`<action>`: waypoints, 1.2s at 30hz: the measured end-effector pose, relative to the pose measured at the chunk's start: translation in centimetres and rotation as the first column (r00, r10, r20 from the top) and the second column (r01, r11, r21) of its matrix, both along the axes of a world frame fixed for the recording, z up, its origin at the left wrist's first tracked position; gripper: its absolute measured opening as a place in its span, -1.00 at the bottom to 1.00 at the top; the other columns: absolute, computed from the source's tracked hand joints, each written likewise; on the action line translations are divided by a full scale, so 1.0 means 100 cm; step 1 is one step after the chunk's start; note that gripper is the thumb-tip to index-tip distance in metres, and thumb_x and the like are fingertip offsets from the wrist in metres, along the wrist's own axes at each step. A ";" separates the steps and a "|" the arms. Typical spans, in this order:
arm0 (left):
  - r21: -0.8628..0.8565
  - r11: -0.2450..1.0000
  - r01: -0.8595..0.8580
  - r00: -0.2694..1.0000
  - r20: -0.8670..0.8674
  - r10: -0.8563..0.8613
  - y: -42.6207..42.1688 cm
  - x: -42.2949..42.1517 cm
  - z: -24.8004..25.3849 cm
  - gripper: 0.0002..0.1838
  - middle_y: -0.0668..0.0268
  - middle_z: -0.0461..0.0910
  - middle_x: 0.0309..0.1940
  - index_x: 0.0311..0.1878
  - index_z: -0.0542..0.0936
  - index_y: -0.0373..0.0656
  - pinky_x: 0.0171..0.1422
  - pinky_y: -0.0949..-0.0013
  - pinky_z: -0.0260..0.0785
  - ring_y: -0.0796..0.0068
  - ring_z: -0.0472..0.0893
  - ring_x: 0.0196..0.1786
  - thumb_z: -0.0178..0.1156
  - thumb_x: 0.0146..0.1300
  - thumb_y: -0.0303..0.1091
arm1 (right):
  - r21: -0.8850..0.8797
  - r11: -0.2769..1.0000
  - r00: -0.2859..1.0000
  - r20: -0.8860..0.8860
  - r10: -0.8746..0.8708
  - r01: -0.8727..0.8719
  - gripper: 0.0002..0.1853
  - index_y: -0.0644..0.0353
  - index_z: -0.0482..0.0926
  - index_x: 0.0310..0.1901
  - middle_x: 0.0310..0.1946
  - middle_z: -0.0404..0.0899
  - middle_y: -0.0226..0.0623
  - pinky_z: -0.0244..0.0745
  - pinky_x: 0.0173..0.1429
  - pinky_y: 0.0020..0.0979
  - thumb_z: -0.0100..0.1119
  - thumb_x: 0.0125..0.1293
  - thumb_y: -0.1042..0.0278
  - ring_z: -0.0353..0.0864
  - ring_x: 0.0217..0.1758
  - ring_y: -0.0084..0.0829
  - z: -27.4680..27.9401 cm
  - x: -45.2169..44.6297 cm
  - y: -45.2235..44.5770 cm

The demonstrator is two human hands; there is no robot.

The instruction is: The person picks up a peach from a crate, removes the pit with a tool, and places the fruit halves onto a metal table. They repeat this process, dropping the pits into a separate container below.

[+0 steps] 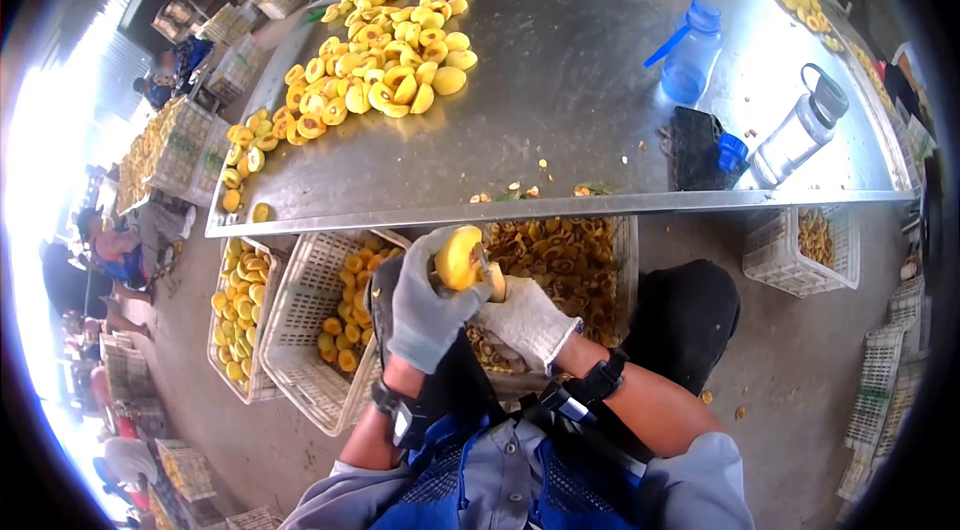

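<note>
— Where is the yellow fruit [460, 258] lying from the metal table [560, 80]?
— Just on my side of its near edge; my left hand [425, 295], the nearer one, is gripping the fruit, whose long axis is pointing roughly toward the table
— And what is your right hand [530, 315] doing?
— Clasping a small tool [497, 282] by its pale handle, beside the fruit toward the table's right end; whether the tip is touching I can't tell; my forearms are slanting toward that near edge, glove backs facing up
</note>
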State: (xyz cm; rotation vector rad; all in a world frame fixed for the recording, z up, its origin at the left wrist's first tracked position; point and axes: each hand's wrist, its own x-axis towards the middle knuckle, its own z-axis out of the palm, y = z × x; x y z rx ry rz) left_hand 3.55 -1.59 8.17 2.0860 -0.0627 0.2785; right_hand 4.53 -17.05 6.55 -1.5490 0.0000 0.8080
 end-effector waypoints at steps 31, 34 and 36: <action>-0.105 0.990 -0.092 0.984 0.143 0.106 -0.010 -0.009 -0.040 -0.20 0.20 0.53 0.18 0.35 0.42 -0.30 0.32 0.35 0.47 0.38 0.58 0.18 0.46 -0.06 -0.64 | -0.213 0.960 0.898 0.362 0.249 -0.180 -0.77 0.22 0.67 -0.14 -0.21 0.73 -0.01 0.61 -0.01 -0.18 0.26 0.32 0.24 0.71 -0.07 0.02 -0.023 -0.001 0.001; -0.096 0.991 -0.097 0.982 0.150 0.111 -0.012 -0.009 -0.039 -0.21 0.19 0.53 0.18 0.35 0.44 -0.28 0.31 0.34 0.49 0.37 0.58 0.19 0.45 -0.05 -0.67 | -0.296 0.952 0.834 0.505 0.223 -0.075 -0.80 0.23 0.64 -0.14 -0.24 0.73 -0.01 0.63 -0.07 -0.17 0.29 0.28 0.32 0.72 -0.08 0.04 -0.030 -0.006 0.003; -0.310 0.948 -0.071 0.992 0.077 0.099 -0.013 -0.008 -0.033 -0.22 0.19 0.53 0.19 0.34 0.44 -0.27 0.31 0.33 0.50 0.36 0.58 0.20 0.45 -0.04 -0.68 | -0.229 0.973 0.835 0.535 0.130 -0.005 -0.80 0.24 0.63 -0.13 -0.26 0.73 -0.02 0.63 -0.10 -0.19 0.30 0.27 0.35 0.73 -0.10 0.02 -0.030 -0.009 0.007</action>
